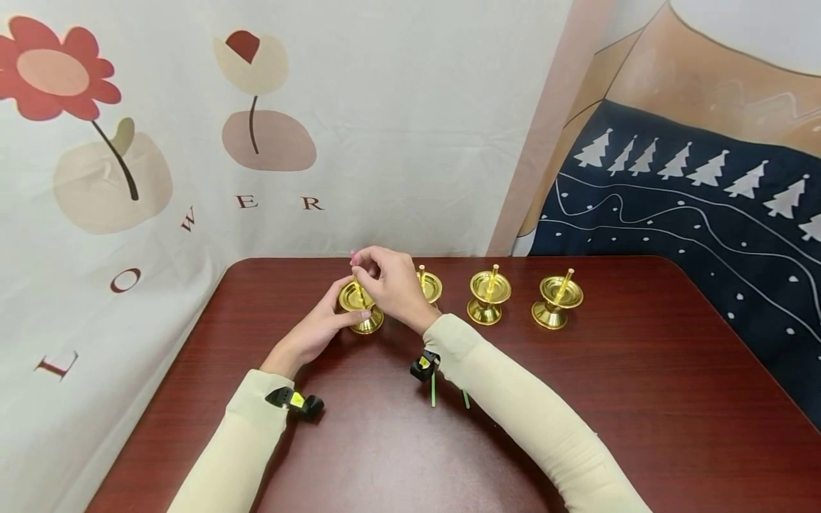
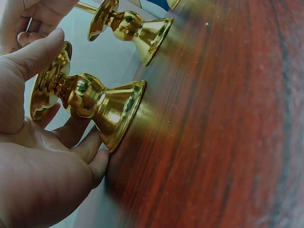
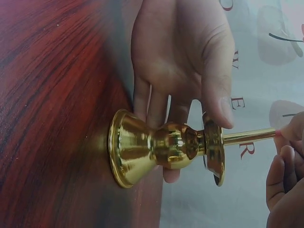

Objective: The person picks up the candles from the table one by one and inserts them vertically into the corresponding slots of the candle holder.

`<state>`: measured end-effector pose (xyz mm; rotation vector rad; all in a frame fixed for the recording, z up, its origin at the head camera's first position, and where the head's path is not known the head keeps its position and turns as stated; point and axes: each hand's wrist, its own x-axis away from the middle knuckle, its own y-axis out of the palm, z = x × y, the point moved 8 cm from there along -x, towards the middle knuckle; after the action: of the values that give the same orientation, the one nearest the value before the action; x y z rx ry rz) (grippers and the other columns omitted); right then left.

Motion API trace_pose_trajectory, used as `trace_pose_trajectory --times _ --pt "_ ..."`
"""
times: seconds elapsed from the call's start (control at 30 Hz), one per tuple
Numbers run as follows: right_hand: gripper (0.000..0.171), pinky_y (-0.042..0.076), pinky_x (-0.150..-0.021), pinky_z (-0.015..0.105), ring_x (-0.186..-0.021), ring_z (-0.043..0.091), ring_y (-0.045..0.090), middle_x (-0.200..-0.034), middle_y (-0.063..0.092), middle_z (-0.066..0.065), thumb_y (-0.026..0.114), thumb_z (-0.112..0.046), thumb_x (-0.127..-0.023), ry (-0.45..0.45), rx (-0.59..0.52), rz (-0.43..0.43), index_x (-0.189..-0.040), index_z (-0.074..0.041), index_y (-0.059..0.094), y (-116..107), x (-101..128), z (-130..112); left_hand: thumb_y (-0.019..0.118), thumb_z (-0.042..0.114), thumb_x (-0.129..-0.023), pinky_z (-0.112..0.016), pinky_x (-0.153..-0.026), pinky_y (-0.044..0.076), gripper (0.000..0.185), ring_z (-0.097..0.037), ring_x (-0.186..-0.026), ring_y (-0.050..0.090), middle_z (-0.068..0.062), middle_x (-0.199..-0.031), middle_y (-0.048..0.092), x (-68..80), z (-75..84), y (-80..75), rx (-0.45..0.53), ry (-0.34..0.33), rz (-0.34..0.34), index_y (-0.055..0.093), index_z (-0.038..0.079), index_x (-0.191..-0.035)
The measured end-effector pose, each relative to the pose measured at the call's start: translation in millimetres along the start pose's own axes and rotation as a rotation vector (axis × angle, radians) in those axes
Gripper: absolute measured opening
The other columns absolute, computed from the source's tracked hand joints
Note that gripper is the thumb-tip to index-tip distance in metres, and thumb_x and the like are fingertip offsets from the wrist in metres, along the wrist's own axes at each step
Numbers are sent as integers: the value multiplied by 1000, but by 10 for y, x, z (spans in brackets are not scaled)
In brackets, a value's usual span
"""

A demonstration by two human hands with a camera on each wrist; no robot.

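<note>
At the left end of a row stands a gold candle holder [image 1: 368, 325] with a round dish and a thin upright tube [image 3: 249, 137]. My left hand [image 1: 318, 326] holds it, thumb over the dish rim and fingers behind the stem and base. Above the dish, my right hand [image 1: 396, 283] pinches a thin pink stick [image 1: 353, 256] with thumb and fingers. In the right wrist view, a bit of pink shows right at the tube's top, and the fingers hide the rest.
Three more gold candle holders stand to the right: one partly behind my right hand [image 1: 431, 286], a middle one [image 1: 485, 311] and a far-right one [image 1: 550, 315]. Two green sticks [image 1: 433, 390] lie by the right sleeve. A printed cloth [image 1: 410, 142] hangs behind the brown table [image 1: 359, 456].
</note>
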<state>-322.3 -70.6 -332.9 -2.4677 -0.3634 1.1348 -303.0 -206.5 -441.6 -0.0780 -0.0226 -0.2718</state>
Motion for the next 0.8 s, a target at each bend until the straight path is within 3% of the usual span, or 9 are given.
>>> trace_pose_trajectory --times 0.3,0.57,0.8 --pt "6 54 -74 21 -78 19 69 -94 77 11 75 -1 -96 -18 17 18 -100 2 78 -6 12 7 69 2 -105 -23 -103 47 79 -22 -130 53 -20 -158 44 -11 0 0 -10 7 -11 24 8 -170" --pt "6 54 -72 21 -77 18 68 -94 77 11 77 -1 -97 48 -27 22 -102 2 79 8 16 69 69 2 -105 -24 -102 48 79 -22 -130 54 -21 -158 44 -26 -3 -2 -11 13 -17 24 7 -170" --pt "12 55 -70 21 -76 15 69 -96 80 9 80 -5 -95 105 3 20 -106 0 81 -38 80 65 68 -1 -104 -22 -102 47 78 -22 -131 53 -22 -159 44 -27 -10 1 -5 32 -7 24 6 -169"
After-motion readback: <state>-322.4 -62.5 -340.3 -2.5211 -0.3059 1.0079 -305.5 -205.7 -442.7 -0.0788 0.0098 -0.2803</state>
